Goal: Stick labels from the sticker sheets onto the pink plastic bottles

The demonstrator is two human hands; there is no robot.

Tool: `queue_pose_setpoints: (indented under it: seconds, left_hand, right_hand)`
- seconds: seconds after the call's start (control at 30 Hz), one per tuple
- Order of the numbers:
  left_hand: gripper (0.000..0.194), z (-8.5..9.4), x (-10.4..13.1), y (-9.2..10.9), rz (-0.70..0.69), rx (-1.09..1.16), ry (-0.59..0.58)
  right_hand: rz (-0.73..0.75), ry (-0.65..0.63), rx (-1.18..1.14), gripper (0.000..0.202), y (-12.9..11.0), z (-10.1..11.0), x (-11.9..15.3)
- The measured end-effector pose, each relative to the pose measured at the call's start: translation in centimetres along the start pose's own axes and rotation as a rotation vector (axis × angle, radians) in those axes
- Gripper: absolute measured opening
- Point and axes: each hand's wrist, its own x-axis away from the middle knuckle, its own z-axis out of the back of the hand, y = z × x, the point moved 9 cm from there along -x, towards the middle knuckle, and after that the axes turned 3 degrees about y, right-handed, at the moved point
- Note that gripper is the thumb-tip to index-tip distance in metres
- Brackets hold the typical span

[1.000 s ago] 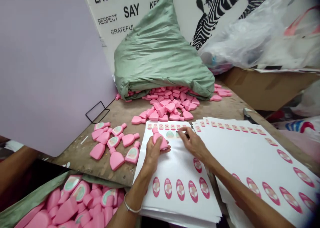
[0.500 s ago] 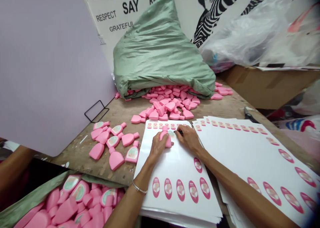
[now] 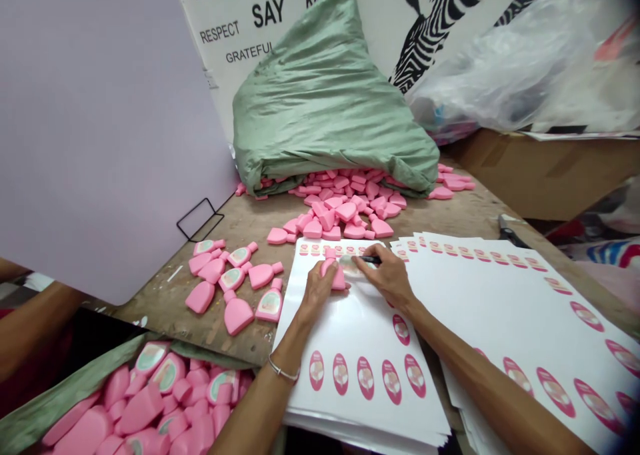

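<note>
My left hand (image 3: pixel 316 288) is closed on a pink bottle (image 3: pixel 334 275) above the left sticker sheet stack (image 3: pixel 350 328). Just right of the bottle, my right hand (image 3: pixel 383 275) pinches a pale, round-edged sticker (image 3: pixel 351 264) at its fingertips, with a black pen-like tool (image 3: pixel 370 259) also held in the fingers. Pink oval stickers show along the sheet's lower part, and a row of small ones lines its top edge. Left of the stack lie several pink bottles (image 3: pixel 239 315), some with labels on their fronts.
Loose pink bottles spill from a green sack (image 3: pixel 330 108) at the back. More sheets (image 3: pixel 480 302) lie to the right, near a dark-handled tool (image 3: pixel 510 234). Labelled bottles fill a sack (image 3: pixel 145 408) at lower left. Another person's arm (image 3: pixel 40 322) shows beside a pale panel (image 3: pixel 110 128).
My right hand has lifted the pale sticker off the sheet beside the bottle, and the black tool now shows more clearly. The view has shifted slightly.
</note>
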Motion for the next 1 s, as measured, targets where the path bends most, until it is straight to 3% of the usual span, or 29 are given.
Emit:
queue_pose_setpoints:
  seconds: [0.1, 0.27, 0.83, 1.0]
  left_hand:
    - [0.051, -0.4, 0.6, 0.1, 0.073, 0.135, -0.015]
    - [0.051, -1.8, 2.6, 0.6, 0.187, 0.307, -0.083]
    - [0.052, -2.2, 4.0, 2.1, 0.165, 0.334, -0.126]
    - [0.033, -2.8, 4.7, 3.4, 0.09, 0.344, -0.266]
  right_hand:
    - [-0.158, -0.045, -0.229, 0.034, -0.3, 1.3, 0.3]
    - [-0.156, -0.221, -0.389, 0.034, -3.2, 1.0, 2.0]
    - [-0.064, -0.185, -0.367, 0.025, -6.0, 1.9, 3.0]
    - [0.039, -0.106, -0.241, 0.024, -6.3, 2.6, 2.6]
